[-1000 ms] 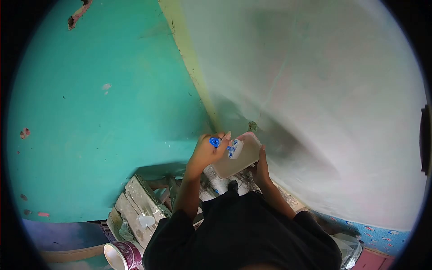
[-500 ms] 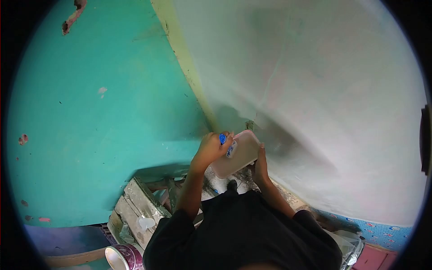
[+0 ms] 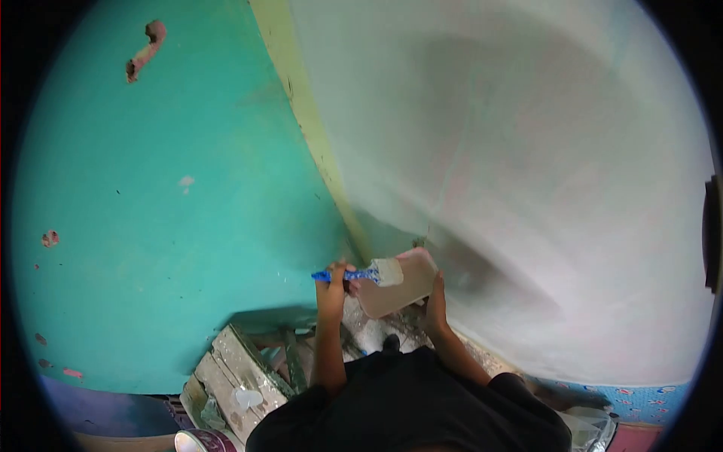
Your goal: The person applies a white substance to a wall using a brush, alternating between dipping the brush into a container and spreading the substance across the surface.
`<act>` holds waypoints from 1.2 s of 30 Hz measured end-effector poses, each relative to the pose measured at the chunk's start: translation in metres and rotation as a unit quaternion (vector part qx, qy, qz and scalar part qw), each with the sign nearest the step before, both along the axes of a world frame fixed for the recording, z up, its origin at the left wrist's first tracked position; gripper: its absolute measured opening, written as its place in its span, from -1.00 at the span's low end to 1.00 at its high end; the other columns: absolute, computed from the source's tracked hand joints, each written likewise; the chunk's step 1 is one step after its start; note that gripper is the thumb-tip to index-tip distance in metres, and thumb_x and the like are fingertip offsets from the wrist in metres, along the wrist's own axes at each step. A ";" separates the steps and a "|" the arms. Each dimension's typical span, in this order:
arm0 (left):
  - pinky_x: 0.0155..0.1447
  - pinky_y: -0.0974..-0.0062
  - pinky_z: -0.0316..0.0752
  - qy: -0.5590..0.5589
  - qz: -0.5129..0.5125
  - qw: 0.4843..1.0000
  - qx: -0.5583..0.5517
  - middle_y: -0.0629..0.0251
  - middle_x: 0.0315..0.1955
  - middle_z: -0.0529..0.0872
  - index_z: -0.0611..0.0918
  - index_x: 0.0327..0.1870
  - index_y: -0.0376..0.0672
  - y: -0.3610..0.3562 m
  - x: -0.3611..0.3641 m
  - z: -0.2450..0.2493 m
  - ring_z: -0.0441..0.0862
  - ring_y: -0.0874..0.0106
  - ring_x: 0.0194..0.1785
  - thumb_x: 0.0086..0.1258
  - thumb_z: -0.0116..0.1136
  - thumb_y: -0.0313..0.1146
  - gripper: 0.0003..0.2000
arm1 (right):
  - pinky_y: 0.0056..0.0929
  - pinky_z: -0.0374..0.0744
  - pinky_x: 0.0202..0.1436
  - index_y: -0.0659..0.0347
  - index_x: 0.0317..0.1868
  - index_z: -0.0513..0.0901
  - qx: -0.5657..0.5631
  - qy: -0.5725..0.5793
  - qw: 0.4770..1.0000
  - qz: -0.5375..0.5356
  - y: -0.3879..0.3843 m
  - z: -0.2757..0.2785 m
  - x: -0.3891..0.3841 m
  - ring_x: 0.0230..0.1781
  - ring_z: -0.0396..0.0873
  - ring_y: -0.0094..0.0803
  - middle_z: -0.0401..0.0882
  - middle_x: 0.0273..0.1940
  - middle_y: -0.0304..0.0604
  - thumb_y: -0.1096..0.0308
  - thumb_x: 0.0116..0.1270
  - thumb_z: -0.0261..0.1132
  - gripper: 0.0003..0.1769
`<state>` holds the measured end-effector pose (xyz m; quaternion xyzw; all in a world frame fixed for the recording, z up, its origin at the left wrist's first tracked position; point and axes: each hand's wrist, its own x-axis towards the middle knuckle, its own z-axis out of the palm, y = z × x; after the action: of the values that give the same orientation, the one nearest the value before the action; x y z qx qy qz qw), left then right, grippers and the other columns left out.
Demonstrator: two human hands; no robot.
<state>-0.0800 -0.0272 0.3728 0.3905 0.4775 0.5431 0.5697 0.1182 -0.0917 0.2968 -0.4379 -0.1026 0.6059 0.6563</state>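
Note:
My left hand (image 3: 332, 287) is closed around the blue handle of a paintbrush (image 3: 388, 272). The brush lies nearly level, its pale, paint-coated bristles pointing right over a shallow tray (image 3: 399, 296). On the tray's right side, my right hand (image 3: 437, 305) grips the edge, with the thumb along the rim and the fingers underneath, partly hidden. The tray is light pinkish with rounded corners and is held tilted near the corner of two walls.
A teal wall (image 3: 181, 248) with chipped patches rises on the left, a whitish wall (image 3: 512, 188) on the right. A worn wooden bench (image 3: 239, 373) stands at lower left beside a paint bucket (image 3: 203, 441). Clear plastic (image 3: 591, 428) lies at lower right.
The paintbrush has swung from upright, bristles down in the tray, to level with its bristles pointing right. My left hand has turned and moved lower; the tray sits slightly lower in view.

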 end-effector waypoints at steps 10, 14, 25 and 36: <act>-0.47 0.57 0.50 -0.075 -0.103 0.992 0.009 0.17 -0.52 0.70 0.62 -0.21 -0.26 -0.012 -0.001 0.016 0.65 0.45 -0.53 0.53 0.04 -0.23 -0.75 | 0.14 0.45 0.22 -0.01 0.41 0.21 -0.013 -0.028 0.999 0.009 -0.017 0.006 0.004 0.26 0.40 -0.06 0.36 0.28 -0.02 -0.42 0.44 -0.16 -0.21; -0.45 0.55 0.52 -0.123 -0.043 0.990 0.062 0.14 -0.48 0.69 0.59 -0.14 -0.31 0.018 0.010 0.065 0.66 0.43 -0.53 0.53 0.02 -0.23 -0.73 | 0.19 0.45 0.21 0.00 0.41 0.17 -0.037 -0.051 0.998 0.005 -0.007 -0.006 0.010 0.24 0.41 -0.01 0.35 0.27 0.01 -0.43 0.43 -0.17 -0.19; -0.11 0.48 0.36 -0.181 0.072 0.885 0.423 0.27 -0.28 0.68 0.54 0.05 -0.31 0.100 0.056 0.369 0.62 0.43 -0.16 0.55 -0.09 -0.24 -0.69 | 0.20 0.47 0.19 0.01 0.42 0.20 -0.035 -0.017 0.997 0.070 -0.011 -0.012 0.021 0.25 0.41 0.03 0.34 0.31 0.01 -0.40 0.47 -0.22 -0.22; -0.13 0.39 0.51 -0.208 0.048 0.848 0.485 0.20 -0.28 0.71 0.54 0.03 -0.23 0.155 0.118 0.383 0.67 0.35 -0.16 0.54 -0.07 -0.16 -0.69 | 0.17 0.58 0.05 0.06 0.40 0.14 -0.036 -0.028 0.996 0.081 -0.007 -0.044 0.040 0.18 0.51 0.09 0.34 0.30 0.07 -0.31 0.52 -0.22 -0.29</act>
<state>0.0380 0.1279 0.7554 0.4717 0.0421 0.8008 0.3667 0.1577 -0.0988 0.2525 -0.4685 -0.1345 0.6476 0.5857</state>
